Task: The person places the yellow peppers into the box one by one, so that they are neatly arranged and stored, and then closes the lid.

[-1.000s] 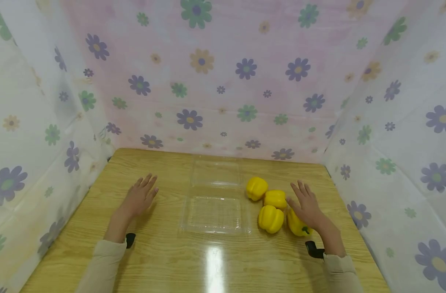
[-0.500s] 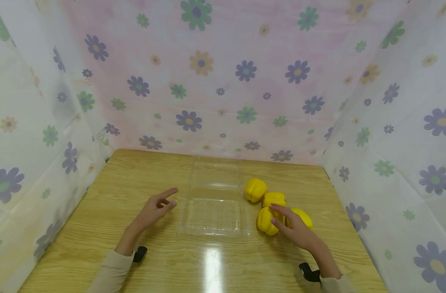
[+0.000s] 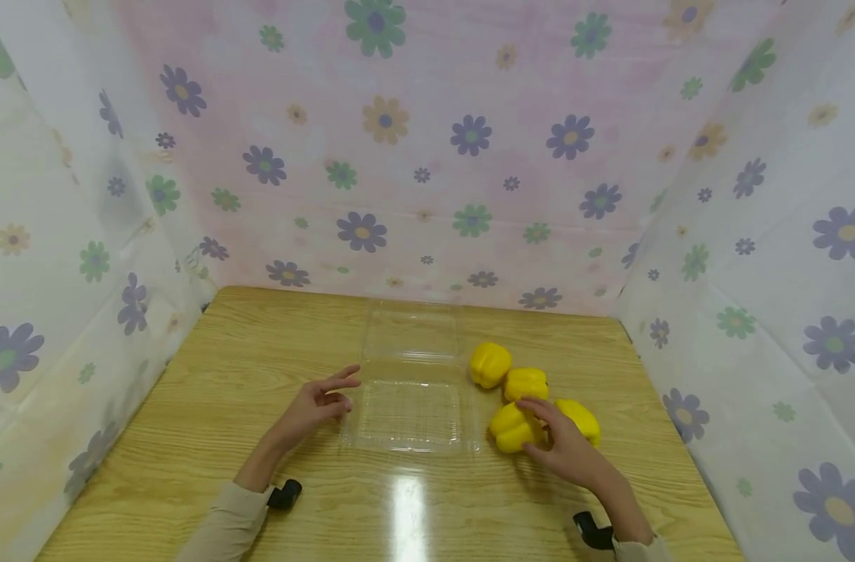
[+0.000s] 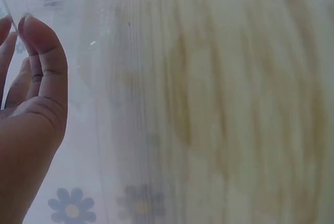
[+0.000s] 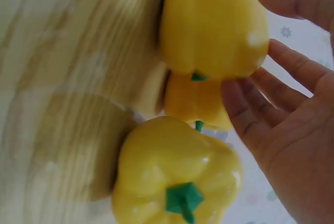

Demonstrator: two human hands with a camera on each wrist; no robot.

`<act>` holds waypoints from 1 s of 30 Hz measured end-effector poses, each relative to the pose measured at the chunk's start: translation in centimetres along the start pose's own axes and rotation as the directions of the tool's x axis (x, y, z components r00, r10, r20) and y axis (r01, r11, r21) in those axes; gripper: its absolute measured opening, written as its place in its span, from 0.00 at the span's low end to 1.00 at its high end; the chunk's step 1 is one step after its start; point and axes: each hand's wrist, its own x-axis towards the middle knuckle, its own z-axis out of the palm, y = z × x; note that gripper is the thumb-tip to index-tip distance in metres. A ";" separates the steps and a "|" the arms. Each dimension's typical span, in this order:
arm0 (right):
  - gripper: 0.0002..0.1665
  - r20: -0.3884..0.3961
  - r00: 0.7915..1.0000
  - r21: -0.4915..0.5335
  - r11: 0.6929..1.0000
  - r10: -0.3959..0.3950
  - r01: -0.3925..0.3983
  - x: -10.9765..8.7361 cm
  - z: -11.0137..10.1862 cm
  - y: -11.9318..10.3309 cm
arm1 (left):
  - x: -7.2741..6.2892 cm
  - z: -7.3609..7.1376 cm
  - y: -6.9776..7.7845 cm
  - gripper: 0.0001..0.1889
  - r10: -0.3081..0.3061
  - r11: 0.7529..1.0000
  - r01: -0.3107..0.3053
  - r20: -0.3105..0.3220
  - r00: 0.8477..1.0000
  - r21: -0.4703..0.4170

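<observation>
My left hand (image 3: 315, 406) is at the left edge of a clear plastic clamshell container (image 3: 411, 449), which lies unfolded on the table. In the left wrist view, the thumb and fingers (image 4: 44, 51) pinch its thin transparent rim. My right hand (image 3: 571, 449) holds the nearest yellow bell pepper (image 3: 509, 428), thumb on one side and fingers on the other. The right wrist view shows that bell pepper (image 5: 214, 20) in the grasp. Two others, a bell pepper (image 3: 526, 384) behind it and a bell pepper (image 3: 578, 420) to its right, sit close by.
Another yellow bell pepper (image 3: 490, 364) stands just right of the container's hinge. The wooden table (image 3: 293, 328) is enclosed by flowered cloth (image 3: 427, 195) at the back and both sides. Black wrist cameras, such as the right wrist camera (image 3: 592, 531), hang under the wrists.
My left hand has moved right to the container's edge and pinches it. My right hand has come down and leftward onto the nearest bell pepper, which has turned slightly in the grasp.
</observation>
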 end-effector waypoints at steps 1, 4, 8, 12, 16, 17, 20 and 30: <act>0.36 -0.013 1.000 -0.003 1.000 -0.012 0.011 -0.1 0.0 0.1 | 0.0 0.1 -0.1 0.26 -0.002 1.000 0.002 -0.005 1.000 0.000; 0.36 -0.048 0.998 -0.016 0.999 -0.039 0.038 -0.2 0.2 0.3 | 0.2 0.3 -0.3 0.26 -0.002 1.000 0.002 -0.011 1.000 -0.007; 0.37 -0.079 0.997 -0.031 0.999 -0.021 0.019 -0.3 0.3 0.7 | 0.3 0.5 -0.2 0.27 -0.019 1.000 0.019 -0.025 1.000 -0.012; 0.38 -0.073 0.996 0.016 0.999 0.046 -0.045 -0.3 0.6 1.0 | 0.5 0.8 0.0 0.27 -0.039 0.999 0.038 -0.039 0.998 -0.015; 0.38 -0.073 0.993 0.094 0.991 0.098 -0.091 -0.4 1.2 1.2 | 0.5 0.9 0.1 0.27 -0.046 0.999 0.045 -0.051 0.998 -0.015; 0.38 -0.077 0.991 0.120 0.988 0.111 -0.101 -0.5 1.5 1.2 | 0.5 0.9 0.1 0.27 -0.049 0.999 0.048 -0.056 0.997 -0.013; 0.39 -0.083 0.984 0.209 0.968 0.158 -0.138 -0.6 2.4 1.2 | 0.5 1.0 0.1 0.27 -0.053 0.999 0.052 -0.070 0.996 -0.015; 0.43 -0.106 0.972 0.373 0.915 0.208 -0.154 -1.0 4.2 0.8 | 0.5 1.1 0.0 0.24 -0.038 0.999 0.038 -0.090 0.995 -0.006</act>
